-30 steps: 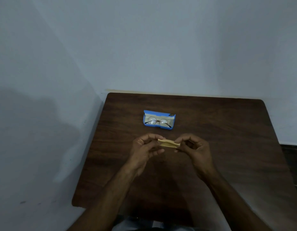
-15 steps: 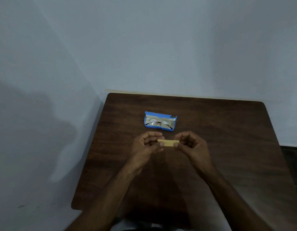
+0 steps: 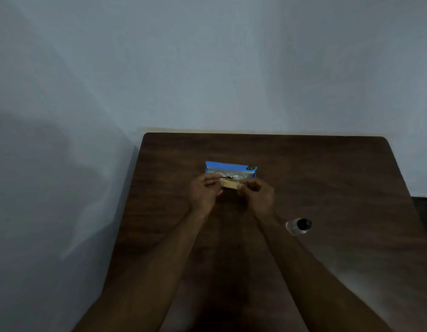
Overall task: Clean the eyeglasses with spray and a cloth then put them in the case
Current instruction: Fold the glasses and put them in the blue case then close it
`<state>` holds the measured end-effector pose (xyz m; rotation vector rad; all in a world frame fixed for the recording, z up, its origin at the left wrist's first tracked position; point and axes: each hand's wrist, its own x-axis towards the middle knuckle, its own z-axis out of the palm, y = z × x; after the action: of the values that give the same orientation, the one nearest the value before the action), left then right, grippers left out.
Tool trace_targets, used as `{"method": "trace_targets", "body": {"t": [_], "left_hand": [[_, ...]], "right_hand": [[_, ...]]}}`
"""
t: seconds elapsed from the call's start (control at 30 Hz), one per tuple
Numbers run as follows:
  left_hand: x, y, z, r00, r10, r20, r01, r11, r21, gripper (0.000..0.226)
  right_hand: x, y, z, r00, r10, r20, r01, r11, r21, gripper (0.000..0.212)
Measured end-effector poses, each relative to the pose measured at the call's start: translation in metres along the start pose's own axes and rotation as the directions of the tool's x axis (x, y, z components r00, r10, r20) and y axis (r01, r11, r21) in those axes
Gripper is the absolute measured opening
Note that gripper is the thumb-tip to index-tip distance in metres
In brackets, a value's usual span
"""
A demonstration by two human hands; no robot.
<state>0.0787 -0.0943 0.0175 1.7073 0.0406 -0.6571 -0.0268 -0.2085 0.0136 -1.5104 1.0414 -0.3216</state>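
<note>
Dark wooden table [image 3: 327, 176] against pale walls, open blue case [image 3: 228, 167] lying on it, eyeglasses [image 3: 228, 176] inside the case, folded yellow cloth [image 3: 230, 185] at the case's near side, left hand [image 3: 204, 192] and right hand [image 3: 258, 195] each pinching one end of it, small spray bottle [image 3: 298, 226] nearer than the case, off to its right.

Dark brown wood-grain surface [image 3: 327, 188], far corners rounded, pushed into a room corner. Pale blue-grey wall [image 3: 207, 68] behind and on the left (soft shadow low on the left side). Thin beige strip [image 3: 183, 128] along the far edge. Dark floor patch [image 3: 424, 212] at right.
</note>
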Motion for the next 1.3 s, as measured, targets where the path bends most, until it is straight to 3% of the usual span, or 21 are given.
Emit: {"method": "trace_targets", "body": {"t": [0.13,0.27,0.47,0.7,0.83,0.97,1.3], "left_hand": [[0.038,-0.015,0.014,0.995,0.057,-0.083,-0.043,0.985,0.17,0.014],[0.048,-0.023,0.022,0.979,0.134,-0.153,-0.071,0.931,0.358,0.011],[0.043,-0.023,0.024,0.97,0.23,-0.076,-0.151,0.818,0.555,0.012],[0.046,-0.028,0.019,0.953,0.298,0.044,-0.255,0.721,0.644,0.01],[0.048,-0.023,0.017,0.968,0.235,0.088,-0.225,0.658,0.718,0.01],[0.046,-0.024,0.016,0.961,0.259,0.099,-0.239,0.592,0.77,0.015],[0.04,-0.033,0.024,0.932,0.361,0.003,-0.275,0.704,0.655,0.014]], "right_hand": [[0.03,0.01,0.024,0.994,-0.013,-0.112,0.002,0.995,-0.097,0.013],[0.04,0.011,0.039,0.989,-0.065,-0.136,0.028,0.967,-0.255,0.012],[0.04,0.014,0.046,0.982,-0.15,-0.118,0.081,0.888,-0.453,0.01],[0.039,0.009,0.044,0.983,-0.159,-0.089,0.089,0.844,-0.529,0.009],[0.038,0.004,0.042,0.988,-0.13,-0.086,0.056,0.813,-0.579,0.013],[0.038,0.003,0.041,0.992,-0.108,-0.058,0.049,0.781,-0.623,0.013],[0.036,0.01,0.04,0.991,-0.128,-0.041,0.077,0.79,-0.608,0.013]]}}
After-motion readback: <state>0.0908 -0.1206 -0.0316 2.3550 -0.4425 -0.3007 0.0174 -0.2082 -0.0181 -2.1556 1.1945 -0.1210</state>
